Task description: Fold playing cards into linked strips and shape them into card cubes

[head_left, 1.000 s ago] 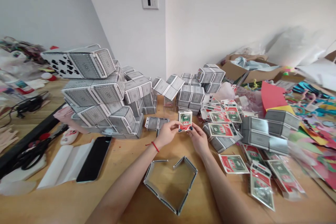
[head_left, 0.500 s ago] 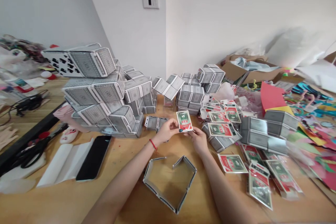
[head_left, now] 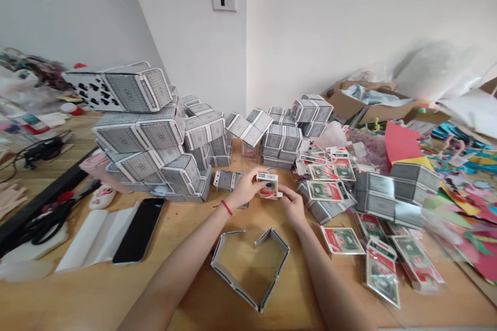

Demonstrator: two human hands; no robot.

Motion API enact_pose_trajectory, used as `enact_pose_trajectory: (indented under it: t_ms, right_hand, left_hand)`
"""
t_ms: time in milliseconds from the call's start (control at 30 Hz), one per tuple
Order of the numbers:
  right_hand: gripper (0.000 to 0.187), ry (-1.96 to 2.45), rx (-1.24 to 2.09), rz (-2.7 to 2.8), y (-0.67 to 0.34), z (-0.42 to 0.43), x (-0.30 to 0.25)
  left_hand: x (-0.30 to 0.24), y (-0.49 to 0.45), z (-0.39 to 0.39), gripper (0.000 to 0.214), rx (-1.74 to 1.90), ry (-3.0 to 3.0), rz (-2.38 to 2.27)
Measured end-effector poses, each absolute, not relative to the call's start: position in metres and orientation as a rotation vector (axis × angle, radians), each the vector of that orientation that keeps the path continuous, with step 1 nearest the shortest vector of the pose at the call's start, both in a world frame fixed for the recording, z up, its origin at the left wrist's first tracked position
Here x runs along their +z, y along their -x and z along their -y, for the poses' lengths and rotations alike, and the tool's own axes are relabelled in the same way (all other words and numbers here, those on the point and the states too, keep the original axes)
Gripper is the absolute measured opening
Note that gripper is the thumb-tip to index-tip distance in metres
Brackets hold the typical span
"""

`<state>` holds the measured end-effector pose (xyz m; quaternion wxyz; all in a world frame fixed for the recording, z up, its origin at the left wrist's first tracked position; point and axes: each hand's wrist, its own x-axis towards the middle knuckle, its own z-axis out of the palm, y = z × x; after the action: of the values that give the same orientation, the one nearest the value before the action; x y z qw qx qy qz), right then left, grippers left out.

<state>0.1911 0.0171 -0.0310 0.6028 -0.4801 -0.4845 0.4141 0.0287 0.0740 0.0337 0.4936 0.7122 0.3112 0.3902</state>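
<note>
My left hand (head_left: 248, 189) is closed around a small playing card box (head_left: 267, 194), thumb on its front. The box is tilted so that a narrow white face with printed marks shows. At its lower right corner, the fingers of my right hand (head_left: 293, 205) pinch what looks like a white end flap. Between my forearms stands a heart-shaped outline of joined playing cards (head_left: 280, 242), with a gap at the top. Just behind my left hand lies a grey card piece (head_left: 224, 180), partly hidden.
Grey-backed card blocks (head_left: 159, 134) are stacked high at the left. More card blocks (head_left: 285, 137) stand at the back. Red and green card boxes (head_left: 342, 240) lie at the right, near coloured paper (head_left: 404, 142). A black phone (head_left: 139, 230) and scissors (head_left: 54, 217) lie at the left.
The card box has turned in my hands from its red and green face to a narrow white side. My left thumb has moved onto its front; my right fingers have shifted slightly.
</note>
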Motion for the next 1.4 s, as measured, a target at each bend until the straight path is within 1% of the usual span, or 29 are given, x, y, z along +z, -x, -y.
enact_pose_trajectory:
  t_ms: [67, 133, 300, 367, 433, 533, 567, 600, 633, 700, 733, 767, 833, 1000, 1133, 1267, 1400]
  right_hand:
    - [0.032, 1.0, 1.068, 1.153, -0.188, -0.015, -0.028]
    - [0.032, 0.976, 1.1, 1.152, -0.186, -0.013, -0.026]
    - [0.028, 1.11, 0.986, 1.072, -0.183, -0.015, -0.023]
    - [0.027, 1.131, 0.983, 1.029, -0.184, -0.016, -0.024]
    - [0.027, 1.123, 1.002, 0.947, -0.184, -0.017, -0.024]
    - [0.025, 0.989, 1.09, 0.726, -0.183, -0.019, -0.025]
    - [0.023, 0.928, 1.126, 0.658, -0.183, -0.019, -0.025]
    - [0.021, 0.872, 1.157, 0.602, -0.182, -0.02, -0.025]
    - [0.02, 0.83, 1.179, 0.562, -0.182, -0.02, -0.025]
    - [0.017, 0.792, 1.185, 0.521, -0.182, -0.02, -0.025]
    - [0.016, 0.785, 1.183, 0.511, -0.182, -0.021, -0.025]
    - [0.015, 0.778, 1.187, 0.505, -0.182, -0.021, -0.025]
    - [0.015, 0.773, 1.199, 0.517, -0.182, -0.021, -0.025]
    - [0.016, 0.773, 1.222, 0.561, -0.18, -0.021, -0.024]
    - [0.02, 0.781, 1.256, 0.577, -0.177, -0.018, -0.022]
    - [0.021, 0.769, 1.294, 0.557, -0.174, -0.016, -0.018]
    - [0.023, 0.774, 1.291, 0.539, -0.171, -0.015, -0.017]
  left_hand:
    - [0.034, -0.03, -0.077, 0.023, 0.949, -1.721, -0.782]
    - [0.037, -0.032, -0.079, 0.022, 0.93, -1.734, -0.787]
    - [0.047, -0.038, -0.077, 0.018, 0.877, -1.769, -0.725]
    - [0.047, -0.04, -0.076, 0.021, 0.892, -1.747, -0.678]
    - [0.045, -0.04, -0.077, 0.035, 0.928, -1.708, -0.653]
    - [0.036, -0.036, -0.078, 0.064, 0.934, -1.681, -0.745]
    - [0.033, -0.034, -0.078, 0.067, 0.895, -1.694, -0.794]
    - [0.031, -0.032, -0.077, 0.065, 0.832, -1.72, -0.837]
    - [0.029, -0.03, -0.076, 0.058, 0.748, -1.758, -0.88]
    - [0.026, -0.029, -0.074, 0.036, 0.558, -1.816, -0.965]
    - [0.026, -0.029, -0.073, 0.028, 0.478, -1.811, -1.006]
    - [0.026, -0.029, -0.072, 0.025, 0.422, -1.779, -1.035]
    - [0.026, -0.031, -0.07, 0.024, 0.392, -1.669, -1.032]
    - [0.026, -0.033, -0.068, 0.031, 0.484, -1.566, -0.977]
    - [0.027, -0.034, -0.065, 0.031, 0.545, -1.692, -1.086]
    - [0.032, -0.033, -0.062, 0.036, 0.634, -1.831, -1.11]
    - [0.035, -0.027, -0.061, 0.041, 0.642, -1.928, -1.152]
